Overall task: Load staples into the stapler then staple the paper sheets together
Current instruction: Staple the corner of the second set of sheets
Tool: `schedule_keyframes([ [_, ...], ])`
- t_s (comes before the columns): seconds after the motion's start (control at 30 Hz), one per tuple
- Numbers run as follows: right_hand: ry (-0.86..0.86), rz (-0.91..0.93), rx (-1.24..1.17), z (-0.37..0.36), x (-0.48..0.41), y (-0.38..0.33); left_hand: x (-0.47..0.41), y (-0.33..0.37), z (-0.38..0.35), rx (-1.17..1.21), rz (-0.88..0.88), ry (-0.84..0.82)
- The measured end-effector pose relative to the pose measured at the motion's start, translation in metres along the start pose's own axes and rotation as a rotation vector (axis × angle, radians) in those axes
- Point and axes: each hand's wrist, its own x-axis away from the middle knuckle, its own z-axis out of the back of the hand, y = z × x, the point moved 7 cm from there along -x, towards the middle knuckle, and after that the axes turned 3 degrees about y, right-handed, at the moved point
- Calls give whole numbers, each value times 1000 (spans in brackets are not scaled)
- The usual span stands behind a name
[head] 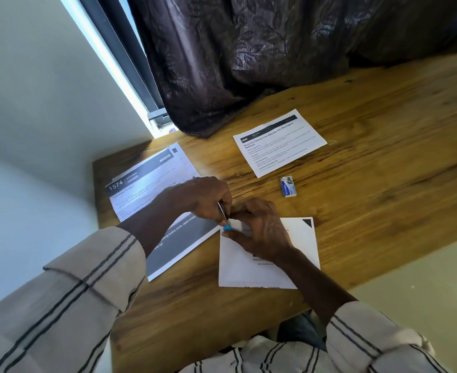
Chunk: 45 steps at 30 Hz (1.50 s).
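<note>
- Near the worktop's (383,157) front edge, left hand (206,197) and right hand (262,227) fingers clamped the stapler (227,226).
- Loading seemed underway; stapling the paper sheets (300,246) remained.

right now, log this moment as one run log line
left hand: grips stapler | right hand: fingers at stapler front, hold unclear | stapler: over white sheet corner | staple box: apart on table

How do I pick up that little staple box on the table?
Pinch the staple box across its two long sides, coming straight down from above. It lies flat on the table and looks narrow enough for a finger-and-thumb grip, with bare wood all round it and nothing touching it.
</note>
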Motion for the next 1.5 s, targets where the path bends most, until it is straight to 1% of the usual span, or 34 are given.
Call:
schedule_keyframes([
  [0.07, -1, -28, -69, 0, -1, 3, -5, 1, 1, 3, -17, -13],
  [0.2, 56, -77, -104, 6, -6, 4, -11, 4, 3, -41, -41, -7],
  [0.27, 72, -77, -82, 7, -7, 2, -11, 4, 2, -39, -44, 2],
  [0.4, 63, -7, -8, -2, -1, 2, -5, -1, 0, 7, -38, -10],
  [0.5, 55, 18, 57, -5, 4, 1, 6, -8, -1, 63, -19, 18],
  [0.6, -27, -33, 52, -3, 1, 0, 24, -20, -4, 178, 13, 128],
  [0.7, -65, -47, 55, -3, 1, 0, 51, -39, -13, 325, 86, 308],
  [0.8, -67, -39, 106, -8, 2, 2, 82, -55, -27, 316, 235, 563],
  [0.9, -62, -24, 145, -11, 2, 3, 98, -57, -46, 242, 338, 724],
  [0.97, -49, -15, 168, -8, 0, 0, 100, -58, -61, 228, 376, 781],
  [1.07, -18, -13, 199, -2, -3, -4, 99, -63, -79, 275, 452, 804],
  [1.17, -18, -58, 155, 0, -5, -7, 99, -64, -86, 313, 459, 818],
  [1.23, -2, -29, 126, 4, -5, -11, 102, -62, -84, 320, 482, 844],
  [1.3, 8, 11, 110, 12, -9, -17, 107, -54, -74, 440, 457, 918],
  [1.33, 2, 16, 93, 17, -12, -19, 107, -45, -68, 550, 402, 935],
  [1.4, -34, -4, 53, 26, -22, -20, 99, -27, -56, 767, 273, 857],
  [1.47, -89, -51, -3, 38, -37, -18, 86, -9, -46, 861, 191, 736],
  [1.5, -111, -70, -35, 45, -45, -18, 80, -3, -42, 875, 163, 709],
])
